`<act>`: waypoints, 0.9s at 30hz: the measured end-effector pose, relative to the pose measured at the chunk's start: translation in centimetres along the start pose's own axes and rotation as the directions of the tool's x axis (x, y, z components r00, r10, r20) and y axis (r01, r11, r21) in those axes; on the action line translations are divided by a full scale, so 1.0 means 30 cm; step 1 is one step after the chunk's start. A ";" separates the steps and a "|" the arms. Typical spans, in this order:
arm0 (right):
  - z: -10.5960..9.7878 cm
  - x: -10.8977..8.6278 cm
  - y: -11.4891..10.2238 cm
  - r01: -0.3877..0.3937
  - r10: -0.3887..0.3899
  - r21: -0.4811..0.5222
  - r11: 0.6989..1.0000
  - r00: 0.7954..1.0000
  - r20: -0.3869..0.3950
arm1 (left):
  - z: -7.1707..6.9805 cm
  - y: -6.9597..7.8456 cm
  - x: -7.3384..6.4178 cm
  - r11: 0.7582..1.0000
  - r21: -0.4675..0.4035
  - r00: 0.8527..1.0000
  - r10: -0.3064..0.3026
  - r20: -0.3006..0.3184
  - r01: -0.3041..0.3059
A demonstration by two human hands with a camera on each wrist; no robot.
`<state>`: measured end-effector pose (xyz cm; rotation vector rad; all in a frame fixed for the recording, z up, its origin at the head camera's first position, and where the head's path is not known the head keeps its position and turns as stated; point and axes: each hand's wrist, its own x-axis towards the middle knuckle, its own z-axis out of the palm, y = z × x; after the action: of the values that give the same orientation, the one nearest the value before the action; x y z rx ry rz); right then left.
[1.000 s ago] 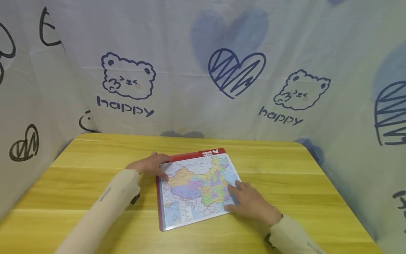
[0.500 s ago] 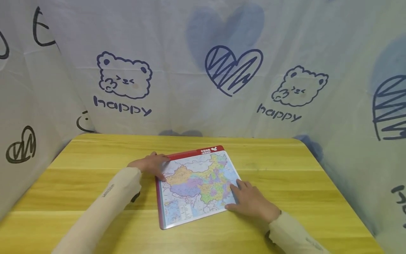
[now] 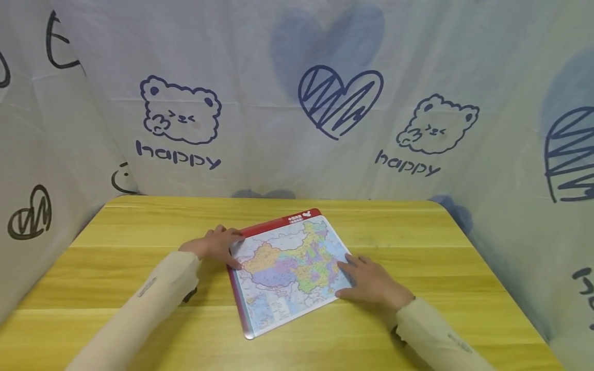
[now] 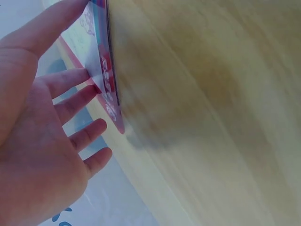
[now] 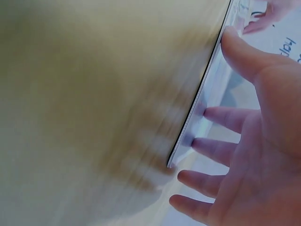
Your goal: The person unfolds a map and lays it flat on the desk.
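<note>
A flat map board [image 3: 283, 268] with a red band along its far edge lies slanted on the yellow wooden table. At its upper left corner is my left hand [image 3: 217, 246], thumb and fingertips touching the board with the fingers spread. My right hand [image 3: 373, 283] rests at the opposite side, its fingertips on the right edge and the thumb near the lower right corner. In the left wrist view, the fingers [image 4: 75, 106] are spread fairly straight, some touching the board's corner. Thumb and two fingers [image 5: 221, 148] of the right hand meet the board's surface in the right wrist view.
The wood-grain table [image 3: 431, 257] extends around the board on all sides. Behind it and at both sides hangs a pale cloth [image 3: 260, 129] printed with bears, hearts and the word "happy".
The map board has turned a little counterclockwise on the table. My left hand has shifted slightly left and toward me, the right hand slightly away from me, both keeping contact.
</note>
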<state>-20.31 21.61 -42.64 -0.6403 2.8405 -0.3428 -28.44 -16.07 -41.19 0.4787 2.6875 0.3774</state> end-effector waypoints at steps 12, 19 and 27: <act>-0.020 0.051 0.060 0.008 -0.008 -0.012 1.000 1.000 -0.008 | 0.024 -0.036 -0.069 0.989 0.046 0.989 0.143 -0.024 -0.141; -0.041 0.080 0.076 -0.008 0.008 0.007 1.000 1.000 -0.009 | 0.032 -0.035 -0.126 0.964 0.114 0.967 0.247 -0.056 -0.240; -0.052 0.106 0.078 -0.008 0.006 -0.036 0.999 0.999 -0.035 | 0.057 -0.013 -0.189 0.936 0.210 0.945 0.308 -0.106 -0.281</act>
<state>-24.43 22.53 -42.27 -0.6373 2.8874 -0.3053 -22.92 -18.22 -41.01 0.9548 2.8021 0.2388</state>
